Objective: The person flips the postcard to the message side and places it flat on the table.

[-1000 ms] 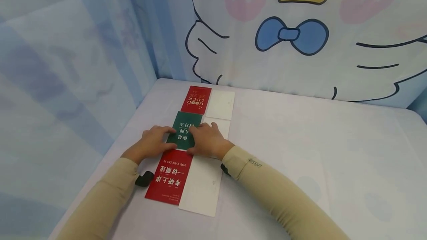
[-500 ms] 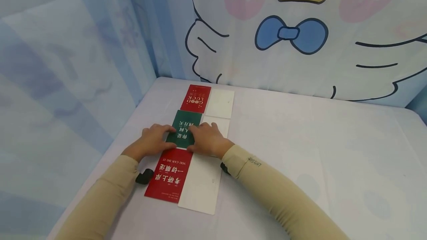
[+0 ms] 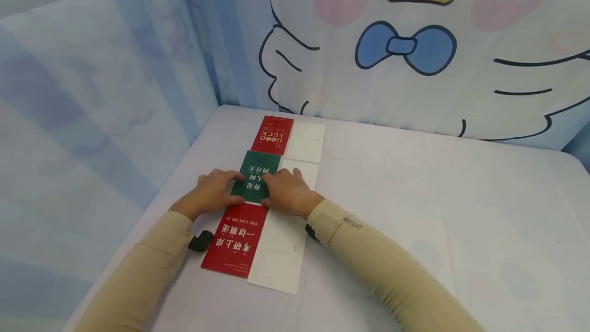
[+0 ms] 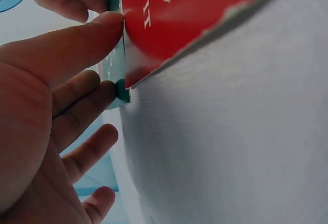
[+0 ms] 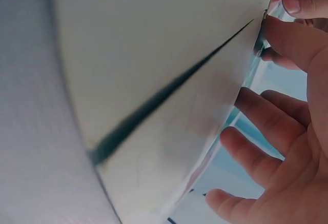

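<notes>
A green card (image 3: pixel 253 179) with white lettering lies flat between both hands in the head view. My left hand (image 3: pixel 209 193) reaches its left side, thumb near the lower edge and a fingertip higher up. In the left wrist view, the thumb (image 4: pixel 97 34) rests where the green card meets the red one, the other fingers extended. My right hand (image 3: pixel 290 191) lies over the green card's right edge, its fingertips on the card. A red card (image 3: pixel 235 242) with white characters sits directly below it. In the right wrist view, the right fingers (image 5: pixel 277 116) are spread beside a white card's edge.
Another red card (image 3: pixel 272 136), printed GOOD LUCK, lies beyond the green one. White cards run along the right side of this column, including a far one (image 3: pixel 306 141) and a near one (image 3: pixel 276 255). Printed curtains (image 3: pixel 405 96) hang behind and left of the white table (image 3: pixel 415 209).
</notes>
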`<state>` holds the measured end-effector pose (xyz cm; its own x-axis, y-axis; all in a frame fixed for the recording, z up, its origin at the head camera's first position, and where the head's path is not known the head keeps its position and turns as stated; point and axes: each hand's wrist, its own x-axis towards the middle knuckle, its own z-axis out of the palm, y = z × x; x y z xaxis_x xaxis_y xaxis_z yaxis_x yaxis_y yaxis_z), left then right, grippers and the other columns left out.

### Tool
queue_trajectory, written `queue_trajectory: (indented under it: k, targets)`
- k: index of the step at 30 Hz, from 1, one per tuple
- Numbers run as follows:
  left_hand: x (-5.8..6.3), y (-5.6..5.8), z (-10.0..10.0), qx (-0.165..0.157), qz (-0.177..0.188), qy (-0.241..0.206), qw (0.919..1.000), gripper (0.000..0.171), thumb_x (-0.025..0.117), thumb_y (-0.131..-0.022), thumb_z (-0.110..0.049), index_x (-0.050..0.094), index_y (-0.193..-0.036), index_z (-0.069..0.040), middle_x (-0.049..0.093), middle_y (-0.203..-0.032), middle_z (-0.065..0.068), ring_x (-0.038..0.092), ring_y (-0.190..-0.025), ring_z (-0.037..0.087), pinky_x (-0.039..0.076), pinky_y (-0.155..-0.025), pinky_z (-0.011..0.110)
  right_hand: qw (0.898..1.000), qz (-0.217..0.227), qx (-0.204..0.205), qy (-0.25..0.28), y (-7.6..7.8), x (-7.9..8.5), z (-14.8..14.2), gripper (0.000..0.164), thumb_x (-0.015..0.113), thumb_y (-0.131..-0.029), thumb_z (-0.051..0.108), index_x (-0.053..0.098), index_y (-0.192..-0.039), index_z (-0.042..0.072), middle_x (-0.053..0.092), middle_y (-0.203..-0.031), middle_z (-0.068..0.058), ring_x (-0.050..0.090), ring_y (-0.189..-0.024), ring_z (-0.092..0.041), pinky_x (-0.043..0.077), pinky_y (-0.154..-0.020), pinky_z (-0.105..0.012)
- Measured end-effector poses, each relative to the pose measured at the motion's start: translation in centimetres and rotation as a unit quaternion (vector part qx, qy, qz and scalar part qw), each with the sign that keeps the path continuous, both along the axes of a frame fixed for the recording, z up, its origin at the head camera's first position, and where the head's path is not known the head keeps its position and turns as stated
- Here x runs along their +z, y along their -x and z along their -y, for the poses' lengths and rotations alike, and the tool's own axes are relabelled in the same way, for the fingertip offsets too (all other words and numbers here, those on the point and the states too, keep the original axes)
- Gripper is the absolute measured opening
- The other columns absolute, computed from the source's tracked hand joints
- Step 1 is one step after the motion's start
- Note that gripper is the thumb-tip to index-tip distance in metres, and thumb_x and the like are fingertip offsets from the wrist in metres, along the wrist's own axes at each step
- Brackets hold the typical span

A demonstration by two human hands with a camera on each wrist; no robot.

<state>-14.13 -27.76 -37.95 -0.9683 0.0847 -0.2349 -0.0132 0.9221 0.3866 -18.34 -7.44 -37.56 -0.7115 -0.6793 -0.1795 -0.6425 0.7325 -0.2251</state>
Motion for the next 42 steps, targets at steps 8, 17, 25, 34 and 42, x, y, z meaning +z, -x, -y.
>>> queue_trajectory:
  k: [8,17,25,34,42]
  targets:
    - [-0.1,0.4,0.0,0.002,-0.001,0.002,1.0000,0.062,0.080,-0.085,-0.023,0.055,-0.140,-0.006,0.056,-0.131,0.021,0.047,-0.121,0.036,0.037,-0.098,0.057,1.000,-0.015,0.007,-0.014,0.0,-0.1,0.2,0.062,0.070,-0.092,0.043,0.051,-0.143,0.014,0.062,-0.129,-0.008,0.051,-0.124,-0.026,0.038,-0.101,-0.046]
    - [-0.2,-0.6,-0.1,0.000,-0.025,-0.029,0.9993,0.066,0.080,-0.085,-0.022,0.052,-0.142,-0.005,0.054,-0.137,0.021,0.044,-0.127,0.037,0.035,-0.102,0.060,1.000,-0.027,0.011,-0.012,-0.9,-0.2,0.1,0.069,0.073,-0.090,0.043,0.048,-0.148,0.017,0.058,-0.138,-0.005,0.048,-0.130,-0.026,0.035,-0.107,-0.050]
    - [0.2,-1.9,0.2,0.006,-0.017,-0.029,0.9994,0.065,0.081,-0.085,-0.021,0.053,-0.141,-0.004,0.053,-0.137,0.022,0.044,-0.128,0.040,0.035,-0.102,0.062,1.000,-0.009,0.018,0.010,-1.7,0.3,-0.2,0.067,0.074,-0.089,0.042,0.050,-0.146,0.016,0.060,-0.136,-0.005,0.049,-0.129,-0.026,0.036,-0.107,-0.049]
    - [0.7,-5.5,0.7,-0.027,-0.022,-0.037,0.9987,0.075,0.089,-0.073,-0.020,0.056,-0.138,-0.005,0.055,-0.134,0.019,0.046,-0.127,0.040,0.036,-0.101,0.066,0.997,0.019,0.054,0.049,-4.6,1.1,-1.5,0.076,0.082,-0.079,0.044,0.053,-0.144,0.017,0.062,-0.130,0.000,0.054,-0.123,-0.020,0.043,-0.102,-0.042]
    - [1.1,-9.0,0.5,-0.043,-0.009,-0.031,0.9986,0.080,0.095,-0.065,-0.027,0.059,-0.135,-0.011,0.057,-0.128,0.013,0.048,-0.123,0.035,0.040,-0.094,0.060,0.996,0.025,0.083,0.037,-7.2,1.3,-1.7,0.082,0.085,-0.074,0.047,0.054,-0.144,0.017,0.062,-0.131,0.003,0.050,-0.127,-0.021,0.042,-0.103,-0.044]
